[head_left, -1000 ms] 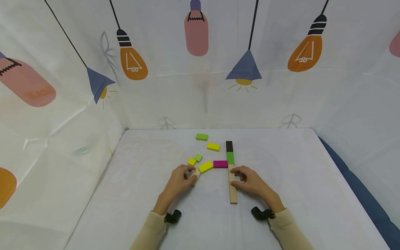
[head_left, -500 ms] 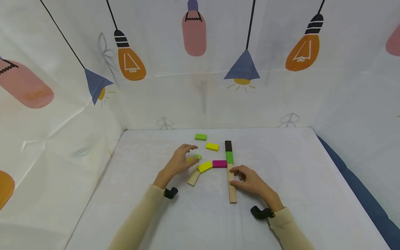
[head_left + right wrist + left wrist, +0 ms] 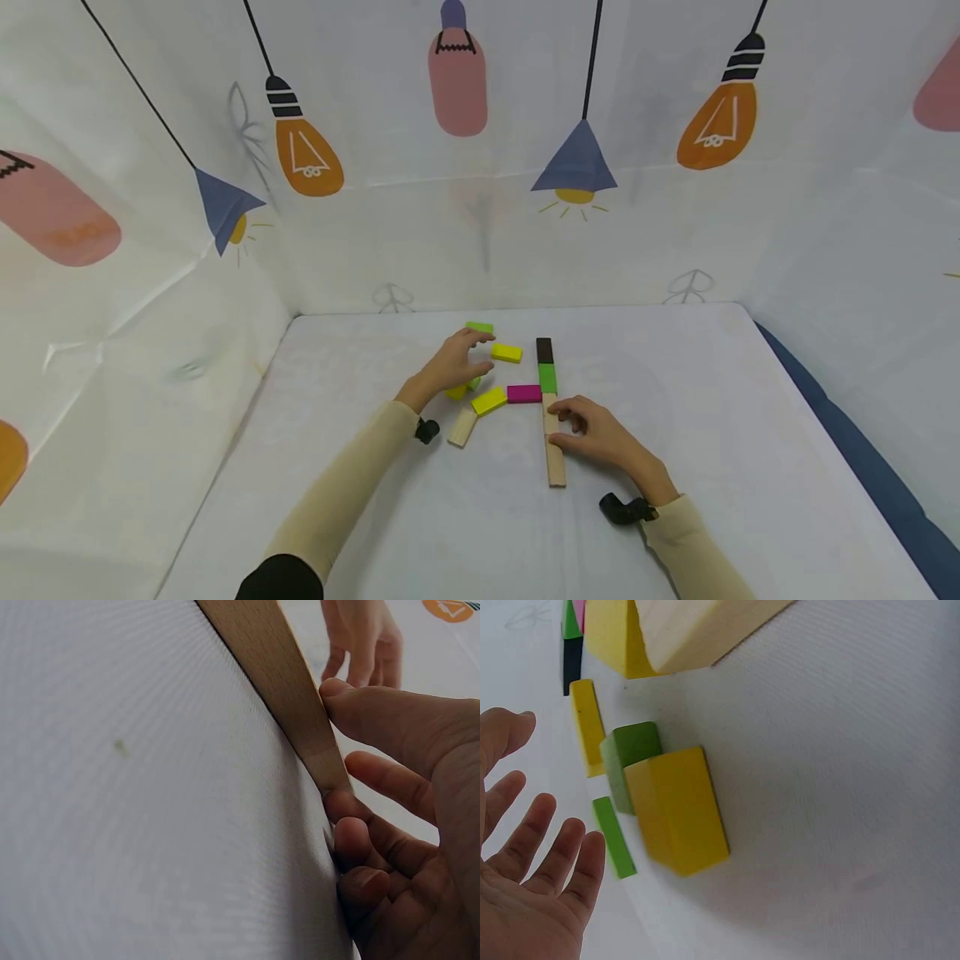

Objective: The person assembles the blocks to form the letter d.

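My left hand (image 3: 456, 362) hovers with spread fingers by a flat yellow block (image 3: 506, 353) and a lime green block (image 3: 478, 327); in the left wrist view its fingers hold nothing. Below its palm a short yellow block (image 3: 679, 814) and a green block (image 3: 634, 750) stand together, partly hidden in the head view. My right hand (image 3: 596, 433) rests thumb and index fingertips on the plain wooden blocks (image 3: 555, 465), its other fingers loosely curled. Those blocks line up with a green block (image 3: 547, 378) and a dark brown block (image 3: 544, 350).
From that column a magenta block (image 3: 523, 394), a yellow block (image 3: 489, 402) and a tilted wooden block (image 3: 462, 427) run leftward. A white cloth covers the table (image 3: 660, 358); a printed white curtain (image 3: 390, 225) rises behind. Dark blue fabric (image 3: 840, 433) lies past the right edge.
My left hand has left the tilted wooden block and moved away from me and rightward, over the small yellow and green blocks, toward the flat yellow one. The right hand stays in place.
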Motion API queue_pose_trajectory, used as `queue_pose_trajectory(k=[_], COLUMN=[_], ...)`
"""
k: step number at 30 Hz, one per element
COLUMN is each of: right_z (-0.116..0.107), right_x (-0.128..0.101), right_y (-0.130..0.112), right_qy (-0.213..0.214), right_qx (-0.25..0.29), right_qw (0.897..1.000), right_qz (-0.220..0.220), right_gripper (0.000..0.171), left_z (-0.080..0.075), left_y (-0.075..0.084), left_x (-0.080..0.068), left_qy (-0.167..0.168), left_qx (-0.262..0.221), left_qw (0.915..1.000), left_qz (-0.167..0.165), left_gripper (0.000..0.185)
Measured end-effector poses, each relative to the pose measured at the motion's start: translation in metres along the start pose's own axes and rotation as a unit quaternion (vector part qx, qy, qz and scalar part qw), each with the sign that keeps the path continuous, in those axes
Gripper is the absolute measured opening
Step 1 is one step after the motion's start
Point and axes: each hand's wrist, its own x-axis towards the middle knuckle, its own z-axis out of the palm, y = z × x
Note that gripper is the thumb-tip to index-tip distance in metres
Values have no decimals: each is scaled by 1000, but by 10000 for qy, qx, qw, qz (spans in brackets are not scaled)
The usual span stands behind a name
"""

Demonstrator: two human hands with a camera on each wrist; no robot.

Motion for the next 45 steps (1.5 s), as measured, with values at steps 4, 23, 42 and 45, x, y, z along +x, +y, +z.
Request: queue_pose_trajectory(k=[4,23,42,45], right_z=[1,1,-4,-4], right_x=[1,1,-3,-3], right_y=[1,2,-4,-4], right_qy=[-22,-28,-15,-15], right_qx=[-8,74,119,113], right_qw=[10000,10000,9999,9999], right_qz=[69,-1,-27,-37], right_gripper=[47,45,45,45], left_z=[8,24,29,24], left_y=[-6,15,12,13], left_x=[12,43,52,50], left_qy=[-5,-126,-742,-751], left_qx=[-87,-599,-149,-160], left_qw=[10000,9977,9934,9932], left_qz=[28,-280,-865,-872], left_gripper=[50,41,36,37])
